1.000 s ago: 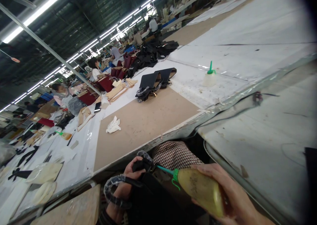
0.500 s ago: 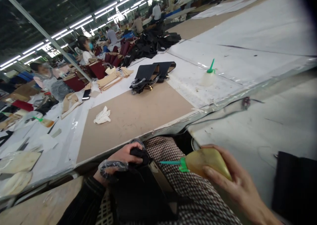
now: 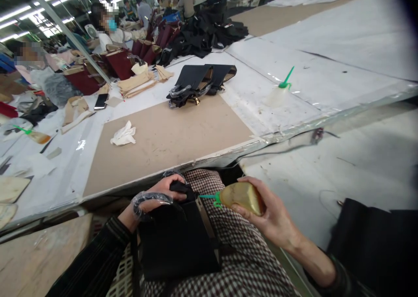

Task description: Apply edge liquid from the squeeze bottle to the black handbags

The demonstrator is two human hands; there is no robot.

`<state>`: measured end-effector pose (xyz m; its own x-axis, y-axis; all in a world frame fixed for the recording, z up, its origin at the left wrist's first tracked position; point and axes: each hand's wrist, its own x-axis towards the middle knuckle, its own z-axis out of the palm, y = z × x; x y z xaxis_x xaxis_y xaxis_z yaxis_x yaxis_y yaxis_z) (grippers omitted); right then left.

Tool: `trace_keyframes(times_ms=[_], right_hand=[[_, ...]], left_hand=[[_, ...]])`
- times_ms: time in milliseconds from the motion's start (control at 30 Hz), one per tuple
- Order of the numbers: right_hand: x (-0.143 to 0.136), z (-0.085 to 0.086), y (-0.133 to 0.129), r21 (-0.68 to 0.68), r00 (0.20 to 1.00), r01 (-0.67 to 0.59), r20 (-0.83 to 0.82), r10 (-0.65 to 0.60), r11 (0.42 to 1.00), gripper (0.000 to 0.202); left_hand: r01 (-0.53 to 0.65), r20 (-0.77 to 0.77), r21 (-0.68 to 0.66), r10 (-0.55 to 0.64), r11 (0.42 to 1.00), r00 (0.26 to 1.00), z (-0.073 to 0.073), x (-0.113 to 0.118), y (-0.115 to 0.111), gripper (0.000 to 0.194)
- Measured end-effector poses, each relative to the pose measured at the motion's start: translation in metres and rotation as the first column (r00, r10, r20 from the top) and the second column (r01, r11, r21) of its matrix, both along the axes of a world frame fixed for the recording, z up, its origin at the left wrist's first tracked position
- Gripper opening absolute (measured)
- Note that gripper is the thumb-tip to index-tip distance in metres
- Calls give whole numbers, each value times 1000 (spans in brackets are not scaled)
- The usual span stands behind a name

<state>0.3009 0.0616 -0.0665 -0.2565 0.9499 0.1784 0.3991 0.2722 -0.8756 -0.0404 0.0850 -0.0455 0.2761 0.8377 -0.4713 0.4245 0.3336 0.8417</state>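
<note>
A black handbag (image 3: 179,240) lies across my lap on checkered cloth. My left hand (image 3: 165,190) grips the bag's top edge, its fingers closed over bunched black material, and a plastic-wrapped handle (image 3: 152,199) loops over the wrist. In my right hand (image 3: 264,210) is a squeeze bottle (image 3: 241,197) of yellowish liquid, tilted sideways. Its thin green nozzle points left, and the tip is at the bag's top edge near my left fingers; whether it touches cannot be made out.
Two black bags (image 3: 199,81) lie on the worktable, with a crumpled white cloth (image 3: 124,133) nearer me. Another green-nozzled bottle (image 3: 282,88) stands to the right. A dark panel (image 3: 375,240) is at the lower right. Co-workers sit across the table among maroon bags (image 3: 117,64).
My right hand has brought the squeeze bottle leftward, so its nozzle tip has come up to the bag's edge. The left hand keeps its hold. The camera view has shifted slightly.
</note>
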Motion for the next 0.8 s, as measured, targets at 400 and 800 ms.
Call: trace_keyframes(times_ms=[400,800], right_hand=[[3,2,-1,94,986,-145,102,135,985,49],[2,-4,-3,197,992,-102,89,86,975,53]], left_hand=[[26,-35,34,-25,999,999,-6,0,2,39],[17,-32,3,-17,1000,999,-4,5,4,39]])
